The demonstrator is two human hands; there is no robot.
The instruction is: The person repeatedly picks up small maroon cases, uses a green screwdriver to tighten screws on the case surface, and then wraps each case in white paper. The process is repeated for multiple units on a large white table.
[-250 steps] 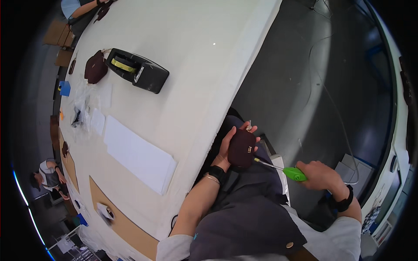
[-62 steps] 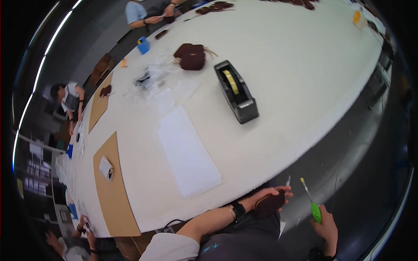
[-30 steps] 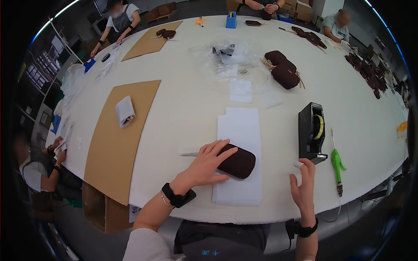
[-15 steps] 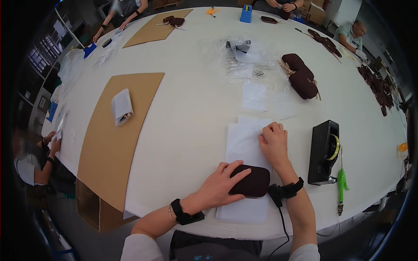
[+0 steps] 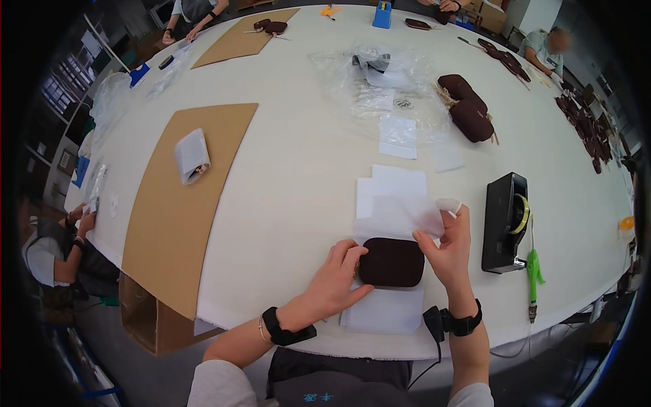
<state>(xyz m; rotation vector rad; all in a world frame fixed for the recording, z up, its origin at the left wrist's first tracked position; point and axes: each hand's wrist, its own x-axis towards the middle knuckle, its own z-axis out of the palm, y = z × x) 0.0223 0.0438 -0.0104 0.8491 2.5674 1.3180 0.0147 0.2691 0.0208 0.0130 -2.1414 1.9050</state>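
Note:
A dark maroon rounded pouch (image 5: 392,262) lies flat on white paper sheets (image 5: 385,313) in front of me. My left hand (image 5: 332,277) grips its left end, with fingertips on the top corner and the thumb along the lower edge. Just beyond the pouch's far right corner, my right hand (image 5: 447,237) pinches the edge of a thin, see-through white sheet (image 5: 400,216). That sheet is lifted and bent over the pouch's far side. More white paper (image 5: 400,180) lies flat behind it.
A black tape dispenser (image 5: 503,224) and a green-handled tool (image 5: 534,278) stand to my right. Cardboard (image 5: 183,224) on the left carries a wrapped bundle (image 5: 192,156). Ahead are clear plastic bags (image 5: 339,74) and maroon pouches (image 5: 468,112). Other people work around the table.
My right hand has drawn a thin sheet up and toward me over the pouch's far edge. My left hand has slid from the pouch's top to its left end.

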